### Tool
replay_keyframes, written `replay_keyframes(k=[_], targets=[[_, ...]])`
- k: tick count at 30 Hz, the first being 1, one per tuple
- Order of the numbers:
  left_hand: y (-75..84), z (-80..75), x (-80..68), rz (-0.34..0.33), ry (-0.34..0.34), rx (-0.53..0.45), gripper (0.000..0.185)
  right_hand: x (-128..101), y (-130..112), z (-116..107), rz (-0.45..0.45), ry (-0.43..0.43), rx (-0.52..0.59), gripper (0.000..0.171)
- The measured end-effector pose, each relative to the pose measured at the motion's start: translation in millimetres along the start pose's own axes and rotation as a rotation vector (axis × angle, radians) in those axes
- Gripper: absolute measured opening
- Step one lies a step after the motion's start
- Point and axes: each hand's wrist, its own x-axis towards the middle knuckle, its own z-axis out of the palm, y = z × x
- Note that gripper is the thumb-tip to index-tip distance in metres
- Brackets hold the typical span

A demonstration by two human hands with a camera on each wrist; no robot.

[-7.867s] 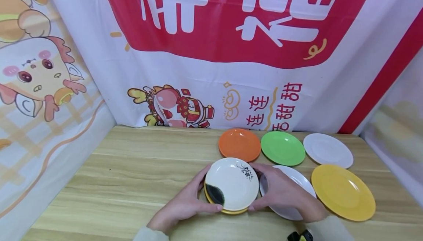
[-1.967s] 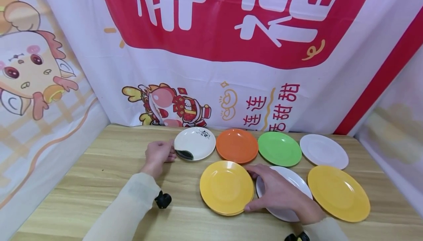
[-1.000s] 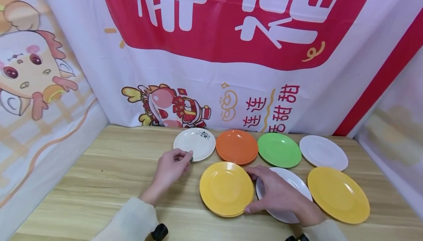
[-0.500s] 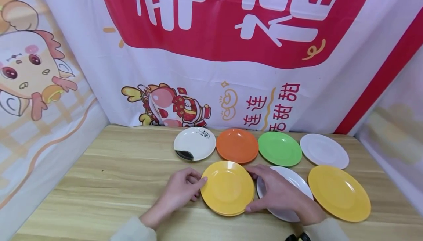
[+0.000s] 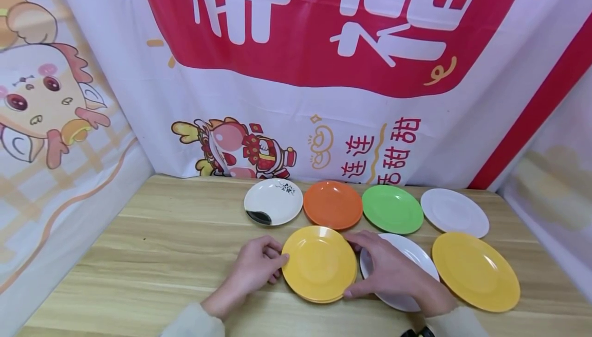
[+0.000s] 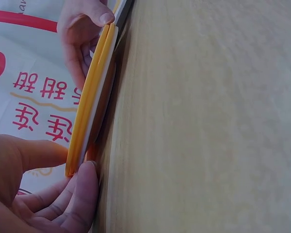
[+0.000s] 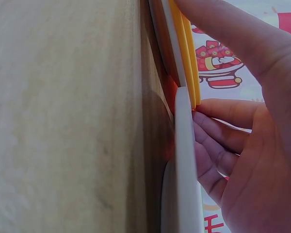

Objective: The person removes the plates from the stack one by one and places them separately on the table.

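A stack of yellow plates [image 5: 319, 264] lies on the wooden table [image 5: 176, 255] at front centre. My left hand [image 5: 277, 266] pinches its left rim, thumb above and fingers beneath, as the left wrist view shows at the stack's edge [image 6: 93, 102]. My right hand [image 5: 363, 267] curls round the right rim, thumb at the near edge and fingers at the far edge. That hand also lies over a white plate [image 5: 411, 255]. In the right wrist view the stack's edge [image 7: 186, 53] meets the white plate's rim [image 7: 184, 165].
Along the back stand a white plate with black markings [image 5: 273, 202], an orange plate [image 5: 333, 204], a green plate [image 5: 392, 208] and a white plate [image 5: 455, 212]. A large yellow plate [image 5: 475, 271] lies at the front right. Printed banners [image 5: 324, 95] close in the back and both sides.
My left hand let go of the black-marked plate at the back and came down to the yellow stack's left rim. My right hand has stayed on the stack's right rim.
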Motion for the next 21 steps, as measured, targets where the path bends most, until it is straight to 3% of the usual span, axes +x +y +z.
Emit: replay_keyframes(k=[13, 21], targets=[[2.0, 1.6, 2.5, -0.018, 0.022, -0.008, 0.019, 0.2, -1.0, -2.1, -0.006, 0.002, -0.010, 0.098], [2.7, 0.2, 3.7, -0.014, -0.001, 0.000, 0.018, -0.3, -1.0, -2.3, 0.003, -0.002, -0.006, 0.099]])
